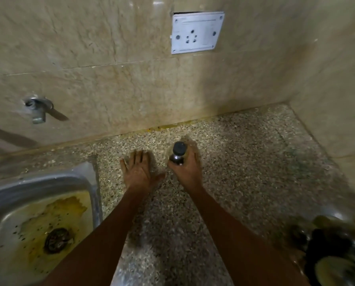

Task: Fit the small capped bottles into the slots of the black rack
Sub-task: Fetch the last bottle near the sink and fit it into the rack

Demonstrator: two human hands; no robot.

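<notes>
Head view: a small bottle [177, 154] with a dark cap is held upright above the speckled stone counter [244, 162], near the back wall. It is grasped by the right hand [186, 167], whose fingers are curled around its body. The left hand [138, 170] is seen just beside it, fingers spread and relaxed, nothing held. A blurred black rack [333, 250] is noted at the lower right edge, well apart. A stained steel sink [90, 182] lies left; a wall socket [197, 32] is mounted above.
</notes>
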